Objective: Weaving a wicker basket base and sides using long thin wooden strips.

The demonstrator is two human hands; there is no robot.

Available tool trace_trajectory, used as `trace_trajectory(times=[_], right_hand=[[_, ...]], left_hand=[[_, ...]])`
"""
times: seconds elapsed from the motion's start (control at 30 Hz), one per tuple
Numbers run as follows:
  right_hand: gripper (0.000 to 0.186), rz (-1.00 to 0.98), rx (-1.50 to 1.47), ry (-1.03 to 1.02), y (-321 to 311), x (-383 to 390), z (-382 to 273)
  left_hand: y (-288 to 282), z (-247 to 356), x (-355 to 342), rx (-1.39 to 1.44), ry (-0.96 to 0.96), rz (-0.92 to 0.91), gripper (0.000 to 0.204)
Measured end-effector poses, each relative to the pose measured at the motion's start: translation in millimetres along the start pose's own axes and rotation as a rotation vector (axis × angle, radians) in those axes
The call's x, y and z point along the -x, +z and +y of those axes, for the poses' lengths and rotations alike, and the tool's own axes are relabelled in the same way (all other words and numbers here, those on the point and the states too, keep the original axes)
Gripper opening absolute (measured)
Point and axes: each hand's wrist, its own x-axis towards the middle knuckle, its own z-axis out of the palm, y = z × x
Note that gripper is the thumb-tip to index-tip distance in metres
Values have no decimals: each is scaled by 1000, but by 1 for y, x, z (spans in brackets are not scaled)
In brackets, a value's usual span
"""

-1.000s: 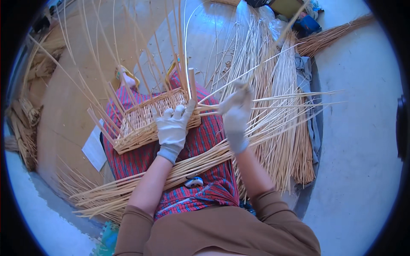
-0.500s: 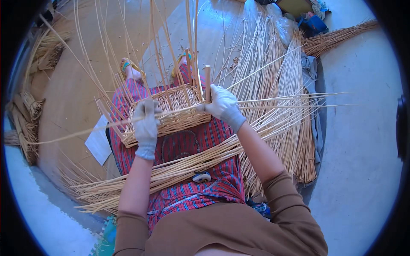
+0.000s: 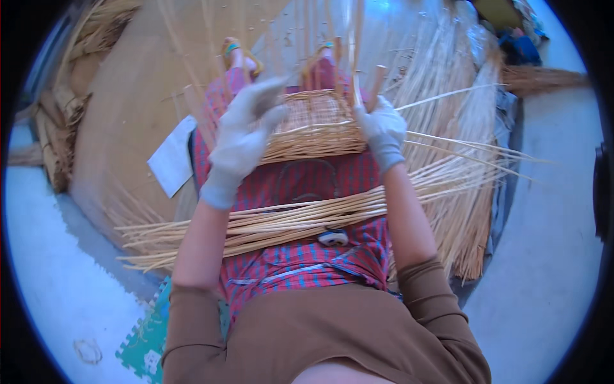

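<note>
A small rectangular woven basket (image 3: 313, 144) with tall upright rods lies across my lap on red plaid cloth (image 3: 297, 179). My white-gloved left hand (image 3: 243, 131) is raised over the basket's left part, its curved fingers smeared by motion, so whatever is in them is unclear. My gloved right hand (image 3: 382, 128) grips the basket's right corner, beside a thick upright stake (image 3: 377, 82). Pale rods extend rightward from that corner. A bundle of long rods (image 3: 275, 221) rests across my lap below the basket, with a small black-and-white object (image 3: 332, 237) under it.
Loose pale rods (image 3: 454, 211) are heaped at the right, with a darker bundle (image 3: 543, 77) and blue items behind. More dry bundles (image 3: 64, 141) lie at the left beside a white sheet (image 3: 171, 155). A green foam mat (image 3: 144, 333) is at lower left. My sandalled feet show beyond the basket.
My left hand has moved up from the rim, away from the long rod it was drawing leftward. My right hand came down onto the right corner. The whole view has shifted.
</note>
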Motion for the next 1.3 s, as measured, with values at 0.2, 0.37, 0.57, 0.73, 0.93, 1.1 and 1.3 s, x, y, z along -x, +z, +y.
trace_trajectory(times=[0.2,0.37,0.57,0.73,0.93,1.1,1.3], right_hand=[[35,7,-440,-532,-47,85,-5],[22,-430,-53,-794,-37,113,24],[10,379,-21,-483,-90,64,80],[20,65,-489,-97,-67,86,49],[50,-973,-1876,229,10,159,-98],[37,-809,-1348,-686,-13,191,-142],[24,-772,-1101,-1154,-12,207,-177]], left_hand=[[-132,-30,160,-178,-354,461,18],[-105,-25,160,-374,-261,74,19],[-136,-27,151,-607,-140,-189,27],[-179,-42,159,-879,-185,158,44],[-93,-6,115,-941,324,170,32],[-110,-66,123,-532,-27,797,42],[-95,-64,111,-72,-109,554,63]])
